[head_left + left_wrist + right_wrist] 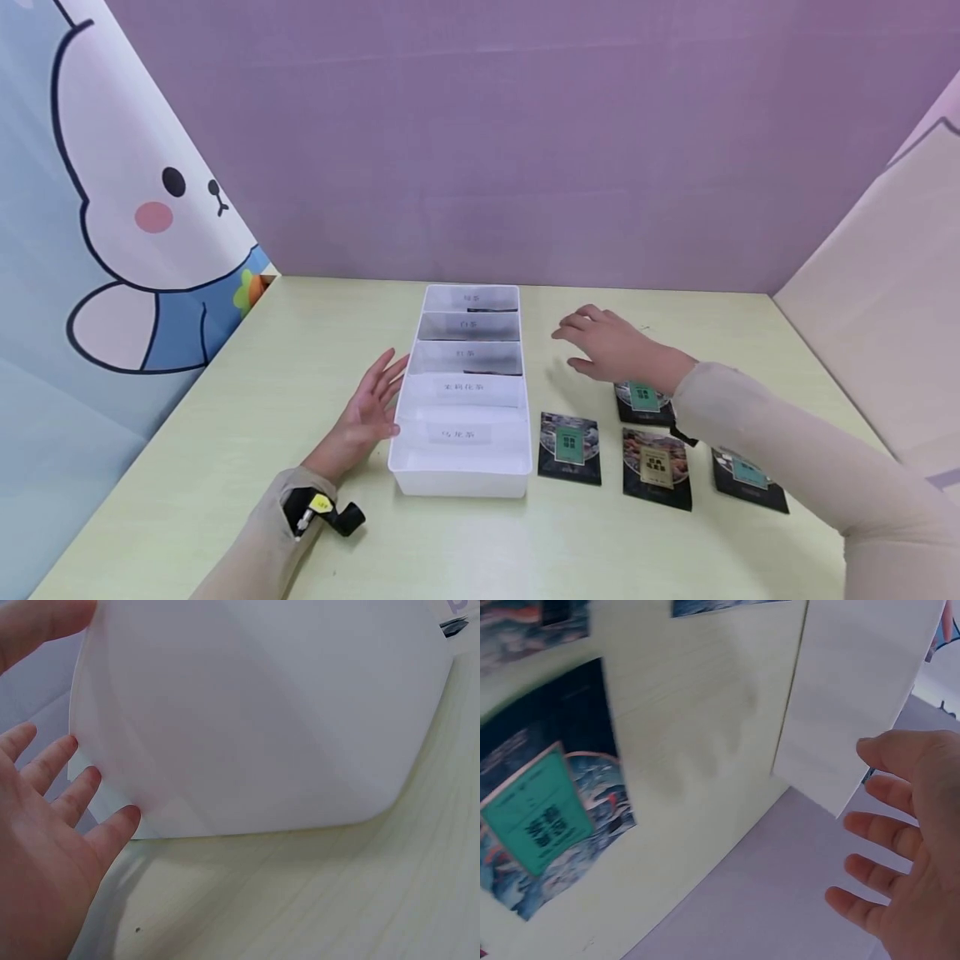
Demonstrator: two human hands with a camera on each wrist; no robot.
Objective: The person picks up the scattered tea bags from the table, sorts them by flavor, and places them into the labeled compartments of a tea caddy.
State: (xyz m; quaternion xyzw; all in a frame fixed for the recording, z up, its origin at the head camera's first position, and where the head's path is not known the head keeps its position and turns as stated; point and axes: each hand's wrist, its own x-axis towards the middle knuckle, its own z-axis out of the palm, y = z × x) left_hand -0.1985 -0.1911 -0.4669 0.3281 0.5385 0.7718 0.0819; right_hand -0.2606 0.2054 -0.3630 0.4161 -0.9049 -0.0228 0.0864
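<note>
A long white plastic box [461, 483] with several labelled compartments stands on the table. Thin dark edges of packets show in some of its far compartments. My left hand [367, 417] is at the box's left side, fingers spread, fingertips right at the wall; the left wrist view shows the box wall [247, 720] filling most of it. To the right of the box my right hand [611, 343] hovers over the table with relaxed fingers and nothing in them. A dark tea packet with a green label [643, 400] lies partly under my right wrist, seen closer as the packet [547, 795] in the right wrist view.
Three more dark packets lie right of the box: one with a green label [569, 448], one with a tan label [657, 468], and one with a teal label [750, 479] partly beneath the right sleeve. A purple backdrop [525, 167] rises behind the table.
</note>
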